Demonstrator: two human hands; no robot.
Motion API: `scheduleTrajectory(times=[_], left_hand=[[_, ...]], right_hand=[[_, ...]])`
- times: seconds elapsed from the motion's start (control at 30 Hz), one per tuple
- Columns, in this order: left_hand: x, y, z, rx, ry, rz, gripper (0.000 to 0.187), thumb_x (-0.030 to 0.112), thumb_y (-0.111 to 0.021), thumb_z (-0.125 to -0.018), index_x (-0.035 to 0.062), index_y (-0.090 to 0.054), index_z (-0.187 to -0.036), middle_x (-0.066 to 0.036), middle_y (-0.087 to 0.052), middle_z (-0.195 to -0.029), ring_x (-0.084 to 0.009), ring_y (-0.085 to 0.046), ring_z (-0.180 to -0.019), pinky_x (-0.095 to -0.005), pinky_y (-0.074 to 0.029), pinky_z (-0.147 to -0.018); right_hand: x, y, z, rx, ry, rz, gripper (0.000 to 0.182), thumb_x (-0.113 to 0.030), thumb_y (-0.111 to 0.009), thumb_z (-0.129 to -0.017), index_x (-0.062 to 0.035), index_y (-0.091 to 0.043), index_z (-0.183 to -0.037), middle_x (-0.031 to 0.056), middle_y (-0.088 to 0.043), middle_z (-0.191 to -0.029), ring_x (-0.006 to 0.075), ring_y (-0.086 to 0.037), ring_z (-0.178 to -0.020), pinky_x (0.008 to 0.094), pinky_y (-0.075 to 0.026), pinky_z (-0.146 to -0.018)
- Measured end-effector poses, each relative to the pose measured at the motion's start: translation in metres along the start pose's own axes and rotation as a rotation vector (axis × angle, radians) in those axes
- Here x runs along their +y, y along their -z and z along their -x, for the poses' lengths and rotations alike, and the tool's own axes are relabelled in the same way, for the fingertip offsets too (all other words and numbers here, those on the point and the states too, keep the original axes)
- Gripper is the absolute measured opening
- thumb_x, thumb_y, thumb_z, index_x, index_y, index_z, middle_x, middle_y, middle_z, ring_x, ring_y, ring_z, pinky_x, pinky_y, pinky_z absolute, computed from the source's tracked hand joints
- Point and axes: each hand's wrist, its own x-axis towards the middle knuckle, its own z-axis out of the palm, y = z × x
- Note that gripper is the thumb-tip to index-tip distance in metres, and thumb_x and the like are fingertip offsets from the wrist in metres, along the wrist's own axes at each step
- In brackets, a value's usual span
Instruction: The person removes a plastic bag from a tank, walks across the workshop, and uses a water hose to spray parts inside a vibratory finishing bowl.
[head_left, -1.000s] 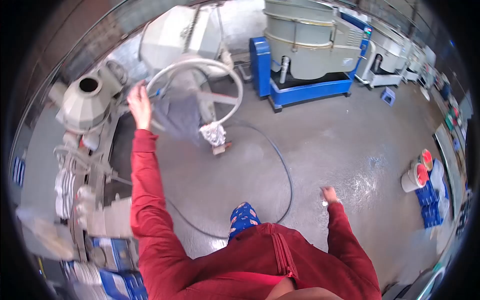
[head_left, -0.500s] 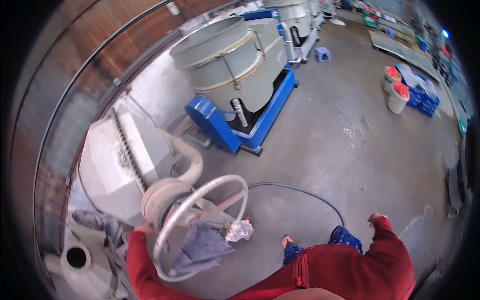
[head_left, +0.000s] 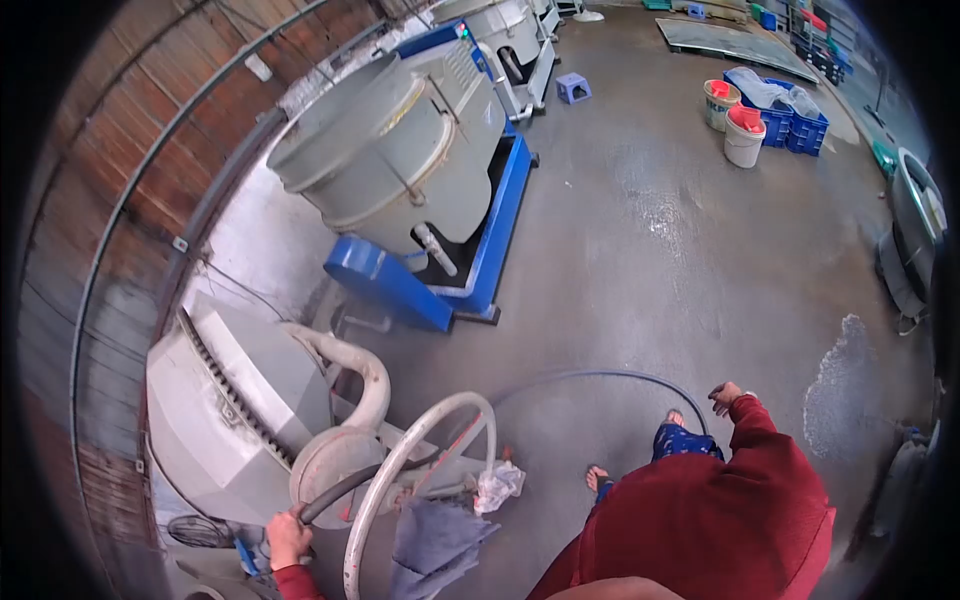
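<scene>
My left hand is closed around the end of a dark hose, beside the rounded housing of a pale drum machine. From there the hose passes behind a large off-white handwheel, and a hose also curves over the floor toward my feet. A grey cloth hangs on the wheel's lower part, with a crumpled whitish rag next to it. Away from the machine, my right hand hangs over the floor with loosely bent fingers apart and nothing visible in them.
A large grey tub machine on a blue frame stands ahead on the left. Two buckets with red items and blue crates are at the far right. A small purple stool sits beyond. The concrete floor looks wet in patches.
My left hand has moved down and now grips the dark hose, which was not visible in it before. My right hand has swung forward. The view has turned rightward.
</scene>
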Motion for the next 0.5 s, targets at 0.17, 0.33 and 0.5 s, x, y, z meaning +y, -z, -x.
scheduleTrajectory(times=[0.17, 0.33, 0.5], left_hand=[[0.091, 0.179, -0.053, 0.400, -0.027, -0.059, 0.038, 0.003, -0.053, -0.061, 0.0147, -0.063, -0.096, -0.020, -0.060, -0.073, -0.0371, -0.058, -0.072, -0.0448, -0.047, -0.066], [0.230, 0.325, -0.199, 0.757, -0.329, -0.296, 0.032, 0.001, -0.054, -0.063, 0.0136, -0.062, -0.092, -0.019, -0.060, -0.069, -0.0370, -0.058, -0.069, -0.0460, -0.046, -0.064], [0.451, 0.451, -0.309, 0.895, -0.613, -0.291, 0.036, 0.001, -0.053, -0.061, 0.0131, -0.062, -0.094, -0.016, -0.060, -0.076, -0.0343, -0.057, -0.074, -0.0452, -0.044, -0.067]], right_hand=[[0.099, -0.022, -0.130, 0.106, 0.316, 0.431, 0.027, -0.029, -0.058, -0.069, -0.0100, -0.069, -0.085, 0.0136, -0.065, -0.082, 0.0253, -0.064, -0.074, 0.0356, -0.052, -0.067], [0.157, 0.060, -0.009, 0.312, -0.039, -0.594, 0.021, -0.021, -0.054, -0.078, -0.0075, -0.065, -0.089, 0.0132, -0.065, -0.072, 0.0221, -0.062, -0.053, 0.0346, -0.051, -0.045], [0.356, 0.063, 0.086, 1.093, -0.278, -0.382, 0.021, -0.021, -0.058, -0.074, -0.0018, -0.062, -0.081, 0.0168, -0.063, -0.081, 0.0329, -0.061, -0.076, 0.0385, -0.051, -0.069]])
